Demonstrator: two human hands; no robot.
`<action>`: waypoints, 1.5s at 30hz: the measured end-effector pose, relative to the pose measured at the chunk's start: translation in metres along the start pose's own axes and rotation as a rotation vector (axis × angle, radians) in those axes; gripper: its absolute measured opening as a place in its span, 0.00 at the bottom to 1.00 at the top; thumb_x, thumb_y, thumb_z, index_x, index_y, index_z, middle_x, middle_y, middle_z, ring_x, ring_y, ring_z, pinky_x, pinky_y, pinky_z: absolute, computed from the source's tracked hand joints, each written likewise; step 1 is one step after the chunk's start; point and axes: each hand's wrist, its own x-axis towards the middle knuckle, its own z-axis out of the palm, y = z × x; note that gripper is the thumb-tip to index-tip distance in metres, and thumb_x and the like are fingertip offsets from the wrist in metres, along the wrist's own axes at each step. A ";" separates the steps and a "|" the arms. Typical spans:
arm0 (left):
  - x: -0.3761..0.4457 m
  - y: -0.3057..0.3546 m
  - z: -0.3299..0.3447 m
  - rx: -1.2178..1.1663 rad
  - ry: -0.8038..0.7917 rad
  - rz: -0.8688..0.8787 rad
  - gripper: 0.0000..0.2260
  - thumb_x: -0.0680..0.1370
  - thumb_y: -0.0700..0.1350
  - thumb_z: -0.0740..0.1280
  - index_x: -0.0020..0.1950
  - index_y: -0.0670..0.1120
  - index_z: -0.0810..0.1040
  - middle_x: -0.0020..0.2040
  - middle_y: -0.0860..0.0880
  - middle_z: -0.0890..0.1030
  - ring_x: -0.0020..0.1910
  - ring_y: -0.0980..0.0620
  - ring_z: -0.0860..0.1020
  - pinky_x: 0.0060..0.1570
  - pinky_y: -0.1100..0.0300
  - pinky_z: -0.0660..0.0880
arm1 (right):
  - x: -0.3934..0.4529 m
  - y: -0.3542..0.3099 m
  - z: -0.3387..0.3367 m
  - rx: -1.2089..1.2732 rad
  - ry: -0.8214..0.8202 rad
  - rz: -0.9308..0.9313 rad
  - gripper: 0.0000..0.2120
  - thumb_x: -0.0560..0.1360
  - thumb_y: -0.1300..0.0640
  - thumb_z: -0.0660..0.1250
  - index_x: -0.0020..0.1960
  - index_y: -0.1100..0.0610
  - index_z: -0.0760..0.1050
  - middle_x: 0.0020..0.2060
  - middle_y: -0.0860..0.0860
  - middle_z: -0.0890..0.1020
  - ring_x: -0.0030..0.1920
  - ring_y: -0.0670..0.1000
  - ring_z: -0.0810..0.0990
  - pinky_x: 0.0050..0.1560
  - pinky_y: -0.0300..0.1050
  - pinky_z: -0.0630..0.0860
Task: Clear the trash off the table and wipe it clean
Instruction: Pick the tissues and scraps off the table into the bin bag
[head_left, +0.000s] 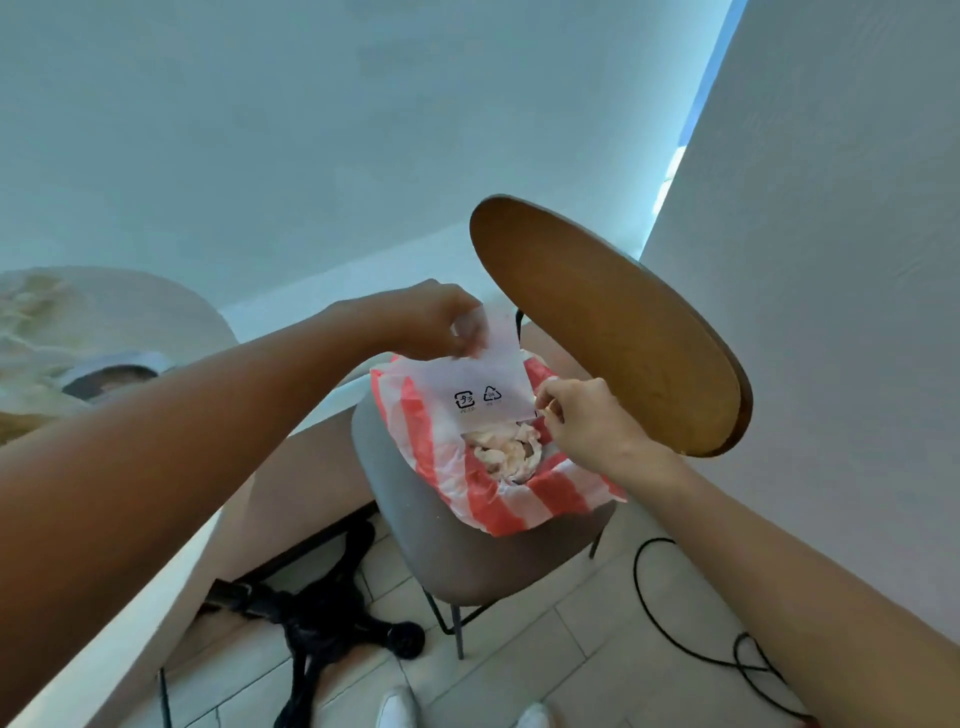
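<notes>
A thin translucent white wrapper (483, 371), printed with two black recycling marks, is held stretched between both hands. Its upper corner is pinched by the curled fingers of the left hand (441, 319); its lower right edge is pinched between thumb and fingertips of the right hand (576, 415). The wrapper is held just above the open mouth of a red-and-white striped plastic bag (498, 488). Crumpled off-white tissues (506, 449) are seen inside the bag, soft and wadded. The bag is rested on the grey padded seat of a chair (415, 525) with thin dark metal legs; the chair's rounded wooden backrest (608, 322) is seen smooth and brown, tilted up to the right. A pale table edge (171, 561) is crossed by the left forearm; at far left a round light tabletop (156, 306) with blurred items, possibly more crumpled paper, is only partly made out. The floor (571, 639) is laid in light rectangular tiles, with a black cable (675, 639) looped on it and a black wheeled base (337, 623) under the table. Plain white walls (311, 130) are seen behind.
</notes>
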 end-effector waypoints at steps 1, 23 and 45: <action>0.010 -0.001 0.003 0.021 -0.022 0.005 0.05 0.74 0.45 0.71 0.49 0.53 0.82 0.45 0.56 0.81 0.51 0.50 0.78 0.55 0.51 0.76 | 0.002 0.004 0.008 -0.002 -0.007 0.035 0.08 0.79 0.60 0.66 0.56 0.55 0.80 0.47 0.56 0.84 0.44 0.57 0.84 0.45 0.53 0.84; 0.101 -0.032 0.025 -0.448 -0.235 0.038 0.06 0.77 0.38 0.69 0.53 0.45 0.80 0.50 0.46 0.84 0.47 0.51 0.82 0.45 0.60 0.77 | 0.025 -0.003 0.030 0.687 0.023 0.416 0.24 0.72 0.51 0.69 0.67 0.46 0.69 0.55 0.48 0.81 0.46 0.51 0.83 0.49 0.53 0.83; 0.073 -0.028 0.049 0.416 -0.169 0.145 0.24 0.78 0.53 0.66 0.72 0.49 0.67 0.62 0.46 0.74 0.59 0.44 0.75 0.56 0.46 0.78 | 0.014 0.008 0.037 -0.071 -0.069 0.161 0.23 0.78 0.50 0.64 0.72 0.54 0.69 0.68 0.51 0.73 0.67 0.54 0.73 0.61 0.51 0.76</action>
